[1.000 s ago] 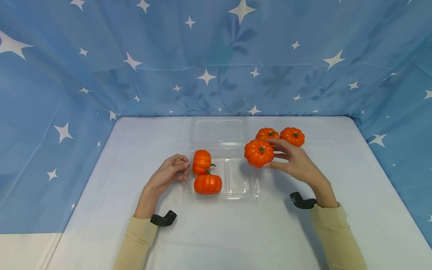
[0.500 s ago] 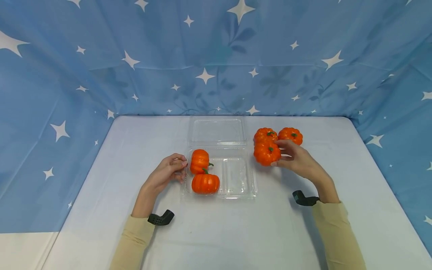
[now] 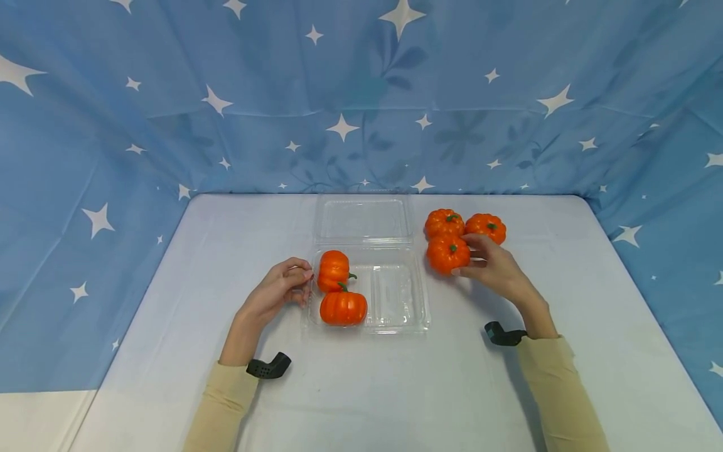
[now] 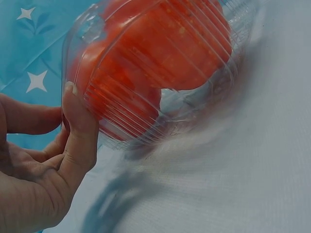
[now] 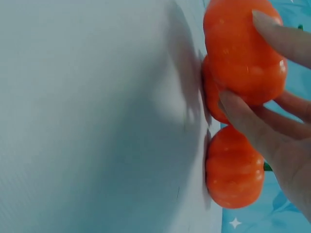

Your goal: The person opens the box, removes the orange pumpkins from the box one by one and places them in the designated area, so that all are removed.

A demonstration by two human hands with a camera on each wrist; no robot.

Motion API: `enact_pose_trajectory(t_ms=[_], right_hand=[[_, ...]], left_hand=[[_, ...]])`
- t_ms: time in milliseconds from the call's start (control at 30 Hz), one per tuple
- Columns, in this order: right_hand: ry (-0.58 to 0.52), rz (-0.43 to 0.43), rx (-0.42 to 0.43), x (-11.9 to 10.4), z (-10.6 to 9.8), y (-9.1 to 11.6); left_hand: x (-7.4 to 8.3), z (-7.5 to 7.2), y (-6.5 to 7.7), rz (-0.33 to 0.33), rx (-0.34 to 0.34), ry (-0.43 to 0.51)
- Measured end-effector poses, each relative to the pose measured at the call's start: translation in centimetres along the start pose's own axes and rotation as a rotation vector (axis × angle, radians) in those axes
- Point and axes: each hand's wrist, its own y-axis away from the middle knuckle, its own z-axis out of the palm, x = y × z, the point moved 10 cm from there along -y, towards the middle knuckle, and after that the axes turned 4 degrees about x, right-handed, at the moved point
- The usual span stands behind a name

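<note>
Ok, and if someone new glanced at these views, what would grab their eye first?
Most likely the glossy orange pumpkins: two in the left part of the open clear container, three grouped to its right, with the right hand holding the front pumpkin. After that, perhaps the blue cloth with white stars, behind and at both sides of the table.

Clear container (image 4: 180,101): at 12 o'clock, ribbed wall toward the camera.
Orange pumpkins (image 4: 192,48): two, inside, seen through that wall, at 12 and 10 o'clock.
Left hand (image 4: 43,177): at 8 o'clock, pinching the container's edge.
White table (image 4: 252,165): from 2 to 6 o'clock, shadowed at 7.
Blue cloth (image 4: 51,51): outer 10 o'clock, white-starred.
</note>
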Motion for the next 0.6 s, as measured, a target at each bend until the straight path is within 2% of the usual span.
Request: enact_pose_trajectory(t_ms=[300, 600], right_hand=[[0.054, -0.01, 0.05, -0.4, 1.1, -0.7], [0.087, 0.01, 0.049, -0.2, 1.6, -0.8]], left_hand=[[0.0, -0.1, 0.1, 0.004, 0.0, 0.001], [0.0, 0.1, 0.1, 0.007, -0.007, -0.008]])
